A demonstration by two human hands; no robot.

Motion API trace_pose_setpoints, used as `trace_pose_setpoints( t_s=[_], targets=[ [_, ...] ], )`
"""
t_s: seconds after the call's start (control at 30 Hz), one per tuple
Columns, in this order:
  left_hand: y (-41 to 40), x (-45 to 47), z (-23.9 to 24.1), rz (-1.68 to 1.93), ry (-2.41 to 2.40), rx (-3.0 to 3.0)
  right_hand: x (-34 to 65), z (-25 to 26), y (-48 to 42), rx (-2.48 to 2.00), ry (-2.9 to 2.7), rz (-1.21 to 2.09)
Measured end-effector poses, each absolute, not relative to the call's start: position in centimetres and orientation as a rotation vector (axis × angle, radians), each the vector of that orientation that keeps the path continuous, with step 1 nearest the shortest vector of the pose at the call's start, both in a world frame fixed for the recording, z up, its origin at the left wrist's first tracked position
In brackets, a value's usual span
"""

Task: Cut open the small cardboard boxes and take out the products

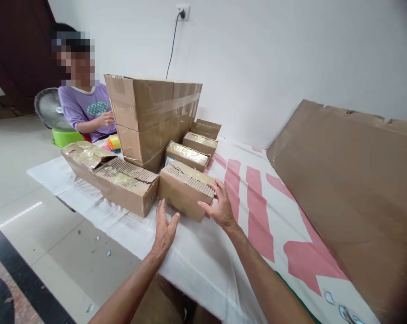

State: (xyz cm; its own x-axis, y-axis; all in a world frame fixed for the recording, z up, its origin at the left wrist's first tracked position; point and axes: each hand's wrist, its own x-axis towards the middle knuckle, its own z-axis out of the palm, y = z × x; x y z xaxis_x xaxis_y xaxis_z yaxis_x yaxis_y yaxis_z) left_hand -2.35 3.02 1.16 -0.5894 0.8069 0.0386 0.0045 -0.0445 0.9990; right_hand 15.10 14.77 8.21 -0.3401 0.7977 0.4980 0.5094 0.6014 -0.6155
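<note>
Soft, even light, glare streak on the floor [58,238], darkened right corner.

R of my R hand [223,209], mostly free bench [205,254] runs to the cardboard sheet [352,193] on R edge; twd bench's L corner, box row [110,181] + tall stack [152,119] block me.

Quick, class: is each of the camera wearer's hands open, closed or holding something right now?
Left hand: open, close by the nearest cardboard box.
Right hand: on that box's right end; whether holding or only touching cannot be told.
</note>
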Motion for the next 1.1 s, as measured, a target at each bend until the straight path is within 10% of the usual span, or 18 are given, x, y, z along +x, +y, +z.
trace_pose_setpoints(
  t_s=[0.33,0.73,1.1],
  targets=[
    [4.2,-6.5,10.3,1.684,1.9,1.907,15.0,7.0,13.6,-1.022,-2.041,0.278],
    [4.9,-14.0,12.6,0.385,2.425,2.406,14.1,7.1,13.8,-1.014,-2.027,0.287],
    [3.3,-7.3,5.3,1.39,1.965,2.029,9.5,6.4,15.2,-0.955,-2.046,0.355]
  ],
)
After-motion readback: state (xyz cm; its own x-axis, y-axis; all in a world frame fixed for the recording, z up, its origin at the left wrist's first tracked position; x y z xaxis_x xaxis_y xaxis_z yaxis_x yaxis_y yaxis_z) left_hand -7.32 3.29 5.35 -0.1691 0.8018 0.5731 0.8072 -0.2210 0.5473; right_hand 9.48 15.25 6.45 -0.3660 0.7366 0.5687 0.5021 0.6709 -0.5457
